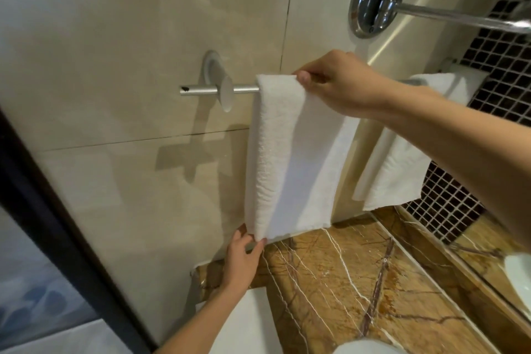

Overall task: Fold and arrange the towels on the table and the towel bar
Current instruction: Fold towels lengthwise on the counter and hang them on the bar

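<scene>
A person hangs a folded white hand towel over a brushed-metal towel bar fixed to a beige tiled wall. The right hand pinches the towel's top fold where it crosses the bar, thumb on the front of the cloth and fingers curled behind. Below, the left hand grasps the lower left corner of the hanging towel between thumb and fingers, just above the brown veined marble tabletop. The towel hangs in a long narrow strip, its bottom edge near the tabletop's back edge. A second white towel is draped over the same bar farther right, partly hidden by the right forearm. Above it, a round chrome wall fitting carries a thin arm reaching right, beside a panel of dark mosaic tiles. A dark frame runs diagonally at left.
</scene>
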